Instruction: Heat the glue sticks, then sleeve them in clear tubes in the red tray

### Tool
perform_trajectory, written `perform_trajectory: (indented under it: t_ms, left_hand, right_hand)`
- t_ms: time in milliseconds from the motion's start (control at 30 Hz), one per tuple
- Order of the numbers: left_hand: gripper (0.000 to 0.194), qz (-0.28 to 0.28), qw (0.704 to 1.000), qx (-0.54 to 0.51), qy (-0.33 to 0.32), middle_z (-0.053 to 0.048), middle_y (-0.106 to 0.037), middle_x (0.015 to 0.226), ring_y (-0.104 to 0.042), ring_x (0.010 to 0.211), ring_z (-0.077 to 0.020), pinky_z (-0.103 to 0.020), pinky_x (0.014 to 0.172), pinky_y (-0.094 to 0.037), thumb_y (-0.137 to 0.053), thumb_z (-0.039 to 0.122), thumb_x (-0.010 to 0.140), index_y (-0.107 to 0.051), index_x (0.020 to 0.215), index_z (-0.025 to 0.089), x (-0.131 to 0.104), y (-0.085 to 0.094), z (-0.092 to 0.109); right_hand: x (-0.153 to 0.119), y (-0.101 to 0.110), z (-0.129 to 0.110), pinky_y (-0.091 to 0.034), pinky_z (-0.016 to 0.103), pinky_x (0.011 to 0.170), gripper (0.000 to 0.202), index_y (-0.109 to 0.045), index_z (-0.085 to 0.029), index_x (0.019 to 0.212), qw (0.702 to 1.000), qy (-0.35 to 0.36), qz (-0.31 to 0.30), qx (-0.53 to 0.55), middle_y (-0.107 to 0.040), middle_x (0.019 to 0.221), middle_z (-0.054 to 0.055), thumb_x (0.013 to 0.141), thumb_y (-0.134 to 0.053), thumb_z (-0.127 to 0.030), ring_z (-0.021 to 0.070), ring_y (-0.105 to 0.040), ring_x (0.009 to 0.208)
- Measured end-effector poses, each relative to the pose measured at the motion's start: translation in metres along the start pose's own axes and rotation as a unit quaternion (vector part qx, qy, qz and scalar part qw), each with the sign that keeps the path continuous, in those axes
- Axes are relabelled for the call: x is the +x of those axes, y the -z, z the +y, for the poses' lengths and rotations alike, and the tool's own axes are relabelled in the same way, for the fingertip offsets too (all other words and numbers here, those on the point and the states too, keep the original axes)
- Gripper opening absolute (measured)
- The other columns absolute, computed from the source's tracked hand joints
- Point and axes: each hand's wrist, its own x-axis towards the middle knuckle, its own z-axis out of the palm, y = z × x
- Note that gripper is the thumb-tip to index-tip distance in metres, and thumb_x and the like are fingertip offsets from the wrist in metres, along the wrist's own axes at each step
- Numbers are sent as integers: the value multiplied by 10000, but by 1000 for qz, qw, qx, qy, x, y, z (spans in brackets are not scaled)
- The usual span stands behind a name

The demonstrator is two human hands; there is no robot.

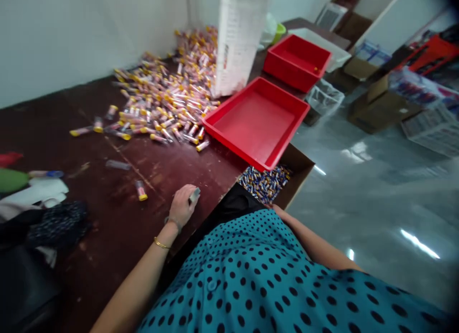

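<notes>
While the left grip (181, 206) is positioned over the near part of the counter (96, 271), its fingers are closed together on a small pale object (194, 195). The object projects from the thumb side of the grip, toward the far right; blur prevents exact identification.

The right grip (278, 211) is located at the near side of an open cardboard box (299, 173). Most of it is hidden by the teal dotted garment (251, 271); whether its fingers are apart, together or clamped cannot be determined.

The cardboard box lies to the right of the left grip and contains many small blue, gold and silver pieces (263, 185). A shallow red tray (254, 127) is situated on the far side of the box, its near corner extending above the pieces. A deeper red bin (297, 63) is placed beyond the tray, to the far right.

A single yellow-capped tube (141, 190) lies on its side near the left grip, to its left and apart from it. A clear tube (118, 165) lies farther left. The main pile of yellow-capped tubes (168, 99) occupies the far part of the counter, against the wall (89, 32) and beside an upright white carton (242, 41). Assorted cloths (53, 218) are located at the left.
</notes>
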Motion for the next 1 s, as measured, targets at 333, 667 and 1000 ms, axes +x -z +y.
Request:
perform_trajectory:
  t_ms: [333,667,1000]
  left_hand:
    - [410,51,727,-636,252,-79,-663,1185,-641,1084,-249,-400,900,-523,-660,135,780,-612,1183,195,4,16,84]
    - [333,49,754,-561,338,-65,-706,999,-650,937,-213,-387,849,-539,-662,49,736,-678,1054,147,13,5,107]
    - [402,142,850,-402,309,-68,-662,1094,-609,1002,-220,-371,892,-499,-759,258,733,-635,1110,191,44,-20,103]
  right_hand:
    - [-29,16,-200,-475,266,745,272,-690,-188,929,844,496,-201,-34,-694,861,25,969,-495,-373,158,-621,791]
    - [1,-21,-250,-468,365,869,171,-715,-204,1033,662,746,-42,-67,-723,1066,73,941,-586,-269,208,-599,967]
    - [16,-10,-231,-492,324,901,309,-603,-222,1230,804,535,-176,192,-681,1114,61,941,-542,-313,175,-640,982]
